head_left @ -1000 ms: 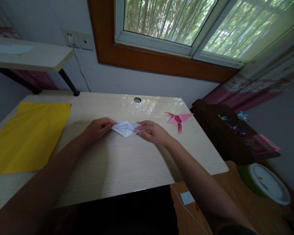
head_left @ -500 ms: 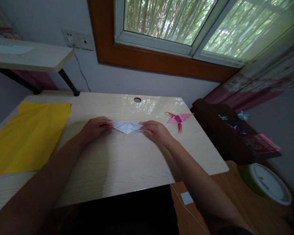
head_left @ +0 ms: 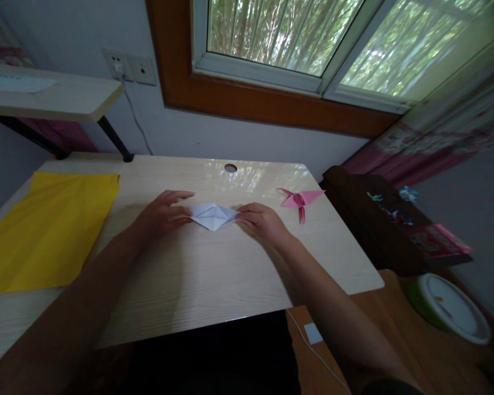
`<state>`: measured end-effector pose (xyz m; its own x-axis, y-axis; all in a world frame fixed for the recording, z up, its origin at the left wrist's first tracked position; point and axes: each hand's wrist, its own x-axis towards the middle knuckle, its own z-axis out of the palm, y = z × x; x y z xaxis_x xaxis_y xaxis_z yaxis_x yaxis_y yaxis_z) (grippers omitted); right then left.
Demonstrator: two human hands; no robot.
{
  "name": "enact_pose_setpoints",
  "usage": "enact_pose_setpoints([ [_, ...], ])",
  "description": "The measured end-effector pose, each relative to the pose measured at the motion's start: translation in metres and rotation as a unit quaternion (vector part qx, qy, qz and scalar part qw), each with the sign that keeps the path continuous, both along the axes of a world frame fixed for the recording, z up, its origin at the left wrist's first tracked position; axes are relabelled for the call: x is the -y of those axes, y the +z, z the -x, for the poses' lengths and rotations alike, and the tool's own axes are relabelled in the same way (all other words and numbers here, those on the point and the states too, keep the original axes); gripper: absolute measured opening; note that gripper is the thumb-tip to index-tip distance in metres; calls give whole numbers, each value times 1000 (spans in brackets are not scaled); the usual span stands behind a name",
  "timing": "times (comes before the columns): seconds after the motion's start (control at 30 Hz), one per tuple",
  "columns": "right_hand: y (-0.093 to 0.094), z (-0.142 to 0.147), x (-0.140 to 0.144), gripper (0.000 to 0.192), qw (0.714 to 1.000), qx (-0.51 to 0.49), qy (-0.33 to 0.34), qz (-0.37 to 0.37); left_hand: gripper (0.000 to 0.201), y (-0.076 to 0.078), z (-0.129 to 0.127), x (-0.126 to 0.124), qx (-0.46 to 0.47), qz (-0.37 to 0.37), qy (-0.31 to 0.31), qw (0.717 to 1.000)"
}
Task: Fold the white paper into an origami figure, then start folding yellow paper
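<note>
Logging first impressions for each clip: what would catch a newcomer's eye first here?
Mid-desk, the left hand and right hand hold opposite ends of a folded white paper. A large yellow sheet lies flat at the desk's left. A pink origami crane sits just right of the hands.

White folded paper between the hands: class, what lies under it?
The white paper lies flat on the pale wooden desk. The left hand and right hand press its ends; anything beneath the paper is covered.
</note>
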<state>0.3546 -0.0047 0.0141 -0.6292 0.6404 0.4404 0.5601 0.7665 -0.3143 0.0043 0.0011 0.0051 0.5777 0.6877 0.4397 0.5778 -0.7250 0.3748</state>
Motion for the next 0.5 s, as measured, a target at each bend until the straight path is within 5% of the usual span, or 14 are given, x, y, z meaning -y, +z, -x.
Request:
enact_pose_setpoints([
  [0.2,12,6,1,21,999,42,18,-6,26,20,-29,18,-144,-107,-21,984],
  [0.5,33,21,23,17,987,123,-37,-101,21,6,-42,17,-176,-108,-20,978],
])
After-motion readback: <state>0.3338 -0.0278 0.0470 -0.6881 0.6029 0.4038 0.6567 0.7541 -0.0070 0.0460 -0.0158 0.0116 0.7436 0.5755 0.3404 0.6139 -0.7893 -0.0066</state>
